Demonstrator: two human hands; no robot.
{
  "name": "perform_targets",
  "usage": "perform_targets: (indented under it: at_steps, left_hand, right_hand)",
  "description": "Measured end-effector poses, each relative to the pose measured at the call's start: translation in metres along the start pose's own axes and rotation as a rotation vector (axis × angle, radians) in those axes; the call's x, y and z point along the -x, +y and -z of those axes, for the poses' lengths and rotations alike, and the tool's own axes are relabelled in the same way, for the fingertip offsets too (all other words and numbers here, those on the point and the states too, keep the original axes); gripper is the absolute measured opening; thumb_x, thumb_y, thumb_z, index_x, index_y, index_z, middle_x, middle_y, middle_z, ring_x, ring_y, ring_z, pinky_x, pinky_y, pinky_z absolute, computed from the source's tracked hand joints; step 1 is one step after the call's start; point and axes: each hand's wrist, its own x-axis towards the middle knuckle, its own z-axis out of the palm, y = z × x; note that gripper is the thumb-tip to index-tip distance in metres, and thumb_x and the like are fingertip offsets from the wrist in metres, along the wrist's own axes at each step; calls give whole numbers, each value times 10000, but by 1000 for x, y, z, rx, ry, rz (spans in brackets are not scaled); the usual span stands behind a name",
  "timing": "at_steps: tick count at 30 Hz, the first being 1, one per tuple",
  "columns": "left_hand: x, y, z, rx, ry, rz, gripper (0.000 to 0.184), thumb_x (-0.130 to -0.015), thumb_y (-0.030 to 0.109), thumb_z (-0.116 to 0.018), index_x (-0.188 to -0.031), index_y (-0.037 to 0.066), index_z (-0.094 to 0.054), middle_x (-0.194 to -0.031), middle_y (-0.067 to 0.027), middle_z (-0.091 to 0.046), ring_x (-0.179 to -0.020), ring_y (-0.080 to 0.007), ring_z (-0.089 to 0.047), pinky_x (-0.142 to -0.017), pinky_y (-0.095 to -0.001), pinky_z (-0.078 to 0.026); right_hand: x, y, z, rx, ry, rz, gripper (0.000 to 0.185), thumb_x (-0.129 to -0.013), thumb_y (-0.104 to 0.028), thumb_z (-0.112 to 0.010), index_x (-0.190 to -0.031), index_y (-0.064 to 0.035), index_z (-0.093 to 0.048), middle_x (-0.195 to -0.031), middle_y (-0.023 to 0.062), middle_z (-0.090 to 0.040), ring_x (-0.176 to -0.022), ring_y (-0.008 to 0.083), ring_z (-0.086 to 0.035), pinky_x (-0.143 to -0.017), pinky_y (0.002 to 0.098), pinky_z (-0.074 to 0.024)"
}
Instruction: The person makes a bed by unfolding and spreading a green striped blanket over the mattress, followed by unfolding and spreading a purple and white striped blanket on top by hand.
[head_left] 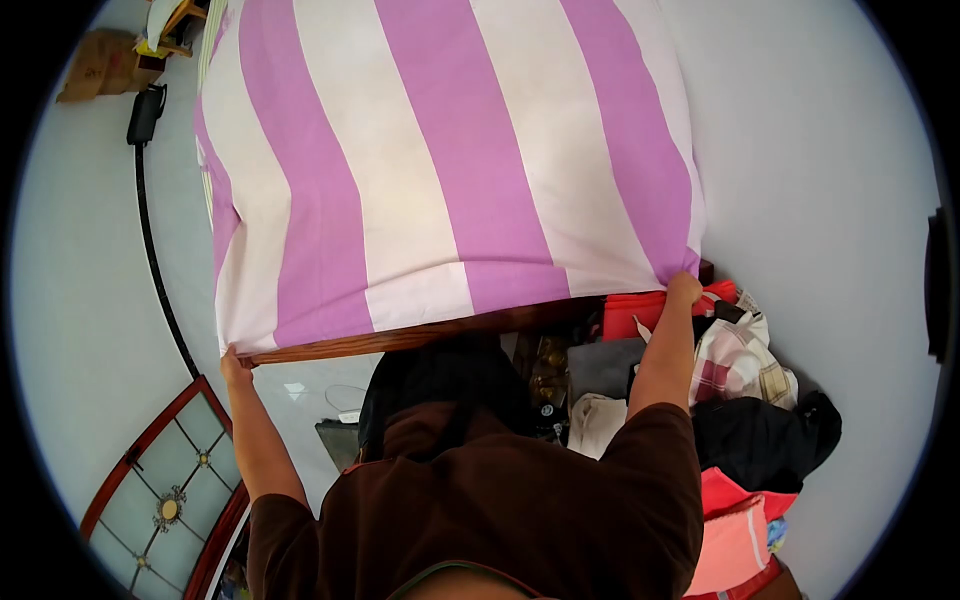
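A sheet point(430, 150) with wide purple and white stripes is spread over a bed, its near hem running along a brown wooden edge point(330, 347). At the near left corner, my left hand point(237, 363) has its fingers closed on the sheet. My right hand point(684, 288) grips the sheet's near right corner, where the cloth bunches into small folds. Between the two hands the hem is drawn fairly straight, with a shallow crease above it. Both arms reach outward from the brown shirt.
Piled clothes point(750, 430) lie at the right beside the wall. Below the bed edge are a black item point(440, 375) and a grey cloth point(605, 367). A red-framed glass panel point(170, 508) stands lower left. A cardboard box point(97, 65) sits at the upper left.
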Motion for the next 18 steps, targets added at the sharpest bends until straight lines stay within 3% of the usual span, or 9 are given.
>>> perform_targets:
  at_steps: [3, 9, 10, 13, 18]
  left_hand:
    - [-13, -12, 2, -47, 68, 70, 239, -876, 176, -524, -1075, 45, -505, -962, -75, -571, -853, -198, -577, -697, -345, -506]
    - [-18, -39, -3, -176, 43, 104, 280, -864, 175, -529, -1133, 109, -488, -1041, -40, -542, -913, -176, -530, -794, -359, -464]
    - [-5, -39, -12, -194, 59, 107, 284, -865, 176, -526, -1137, 107, -485, -1045, -38, -540, -907, -178, -528, -795, -361, -463]
    - [7, -52, -26, -229, 45, 134, 293, -859, 188, -537, -1137, 110, -482, -1032, -33, -543, -899, -175, -522, -769, -353, -461]
    - [-2, -82, -36, -125, 32, 181, 296, -850, 191, -564, -1111, 63, -504, -1010, -66, -553, -858, -186, -529, -740, -322, -463]
  right_hand:
    - [-12, -19, -6, 59, -39, 57, 247, -839, -194, -518, -1007, -91, -667, -1044, 104, -644, -927, 286, -634, -710, 483, -511]
    - [-5, -69, -16, 223, -82, 142, 302, -862, -244, -464, -1052, -100, -649, -1091, 111, -625, -979, 297, -611, -738, 510, -484]
    - [-16, -77, -29, 203, -106, 197, 300, -861, -243, -450, -1029, -104, -655, -1088, 128, -622, -966, 286, -619, -738, 463, -497]
    - [7, -117, -34, 147, -71, 413, 272, -840, -188, -465, -1020, -105, -652, -1094, 122, -616, -997, 287, -600, -798, 425, -489]
    - [83, -221, -42, 92, 80, 1013, 329, -799, -170, -494, -1113, -151, -592, -1072, 138, -594, -997, 321, -552, -837, 422, -455]
